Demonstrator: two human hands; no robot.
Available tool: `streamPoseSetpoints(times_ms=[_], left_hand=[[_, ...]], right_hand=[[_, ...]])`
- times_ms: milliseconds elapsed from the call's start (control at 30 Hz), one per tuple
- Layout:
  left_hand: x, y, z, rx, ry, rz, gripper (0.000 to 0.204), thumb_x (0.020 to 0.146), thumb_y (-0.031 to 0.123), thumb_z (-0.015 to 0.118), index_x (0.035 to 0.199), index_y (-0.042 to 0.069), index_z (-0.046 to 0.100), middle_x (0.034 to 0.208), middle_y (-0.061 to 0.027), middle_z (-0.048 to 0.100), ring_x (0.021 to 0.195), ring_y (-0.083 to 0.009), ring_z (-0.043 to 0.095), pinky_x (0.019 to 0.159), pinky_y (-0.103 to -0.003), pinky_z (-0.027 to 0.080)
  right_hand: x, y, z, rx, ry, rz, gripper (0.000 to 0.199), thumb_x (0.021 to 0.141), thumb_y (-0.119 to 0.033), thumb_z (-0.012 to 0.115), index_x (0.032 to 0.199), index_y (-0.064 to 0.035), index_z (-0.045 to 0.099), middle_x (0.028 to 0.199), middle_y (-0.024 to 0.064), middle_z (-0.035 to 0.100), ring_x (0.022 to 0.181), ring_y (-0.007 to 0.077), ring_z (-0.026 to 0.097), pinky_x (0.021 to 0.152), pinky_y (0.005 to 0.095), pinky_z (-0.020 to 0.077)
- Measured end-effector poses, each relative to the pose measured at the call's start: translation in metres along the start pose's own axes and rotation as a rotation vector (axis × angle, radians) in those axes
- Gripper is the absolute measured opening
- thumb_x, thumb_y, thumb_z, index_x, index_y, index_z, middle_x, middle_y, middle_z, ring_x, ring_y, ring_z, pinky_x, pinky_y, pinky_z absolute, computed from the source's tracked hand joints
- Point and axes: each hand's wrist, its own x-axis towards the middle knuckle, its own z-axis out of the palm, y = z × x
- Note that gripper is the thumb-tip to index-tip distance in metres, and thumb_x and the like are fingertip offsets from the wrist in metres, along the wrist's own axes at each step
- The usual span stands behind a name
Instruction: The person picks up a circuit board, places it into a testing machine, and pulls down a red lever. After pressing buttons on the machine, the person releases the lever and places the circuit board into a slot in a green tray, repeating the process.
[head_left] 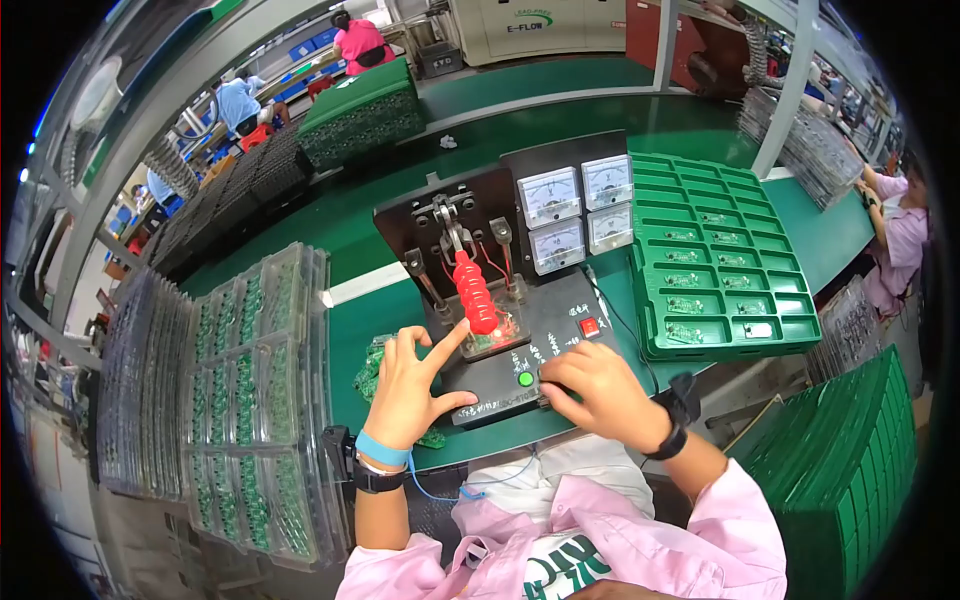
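A black test fixture (465, 388) stands before me on the green bench, with a toggle clamp whose ribbed red handle (473, 290) points down toward me. Beneath the handle's tip lies a small lit circuit board (508, 328), partly hidden. My left hand (405, 388) has its fingers apart; its index fingertip touches the handle's lower end and its thumb reaches over the box's front. My right hand (600, 390) is curled, fingertips pinched at the box's front edge beside a green button (526, 380); what they hold is hidden. Four-dial panel meters (551, 197) stand behind.
To the right lies a green compartment tray (735, 255) with several boards. Clear trays (262, 400) packed with green boards stand at left. Loose green boards (370, 372) lie beside the fixture. Stacked green trays (850, 470) stand lower right. A co-worker (900, 225) sits at far right.
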Motion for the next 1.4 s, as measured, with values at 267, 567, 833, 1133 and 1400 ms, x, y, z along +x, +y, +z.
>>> streamPoseSetpoints(times_ms=[267, 567, 833, 1133, 1400], left_hand=[[-0.015, 0.003, 0.016, -0.204, 0.433, -0.007, 0.086, 0.062, 0.021, 0.088, 0.139, 0.014, 0.049, 0.131, -0.0135, 0.046, 0.117, -0.0353, 0.044, 0.095, -0.044, 0.043], [-0.055, -0.080, 0.037, -0.100, 0.550, -0.343, 0.020, 0.081, 0.006, 0.068, 0.100, 0.005, 0.065, 0.108, -0.0116, 0.061, 0.102, -0.0330, 0.058, 0.085, -0.043, 0.047], [-0.040, -0.075, 0.038, 0.018, 0.469, -0.111, 0.022, 0.077, -0.002, 0.066, 0.098, 0.004, 0.065, 0.100, -0.0114, 0.064, 0.094, -0.0326, 0.061, 0.081, -0.041, 0.049], [-0.057, -0.099, 0.057, 0.020, 0.440, -0.131, 0.049, 0.074, -0.008, 0.068, 0.122, 0.000, 0.059, 0.102, -0.0192, 0.067, 0.092, -0.0356, 0.064, 0.078, -0.042, 0.050], [-0.053, -0.068, 0.043, -0.064, 0.437, -0.385, 0.049, 0.079, -0.006, 0.065, 0.126, 0.002, 0.057, 0.091, -0.0233, 0.068, 0.082, -0.0360, 0.067, 0.075, -0.040, 0.053]], right_hand=[[0.183, -0.027, -0.055, 0.822, 0.291, -0.417, 0.041, 0.091, -0.011, 0.060, 0.130, -0.0003, 0.055, 0.136, 0.0158, 0.055, 0.117, 0.0261, 0.058, 0.102, 0.0364, 0.0398], [0.080, -0.013, -0.014, 0.131, 0.101, -0.379, 0.031, 0.084, -0.006, 0.061, 0.114, 0.0013, 0.058, 0.081, 0.0130, 0.069, 0.072, 0.0286, 0.066, 0.066, 0.0382, 0.0500], [0.062, -0.001, 0.031, -0.436, -0.303, -0.240, 0.023, 0.075, -0.012, 0.062, 0.096, -0.0024, 0.067, 0.055, 0.0065, 0.059, 0.050, 0.0228, 0.064, 0.044, 0.0353, 0.0482], [0.073, -0.006, 0.049, -0.451, -0.138, -0.364, 0.011, 0.068, -0.016, 0.066, 0.062, -0.0078, 0.067, 0.059, 0.0061, 0.063, 0.059, 0.0228, 0.067, 0.049, 0.0362, 0.0503], [0.021, 0.022, -0.045, -0.280, 0.065, -0.164, 0.013, 0.073, -0.011, 0.062, 0.071, -0.0065, 0.051, 0.058, 0.0070, 0.056, 0.052, 0.0243, 0.061, 0.044, 0.0359, 0.0470]])
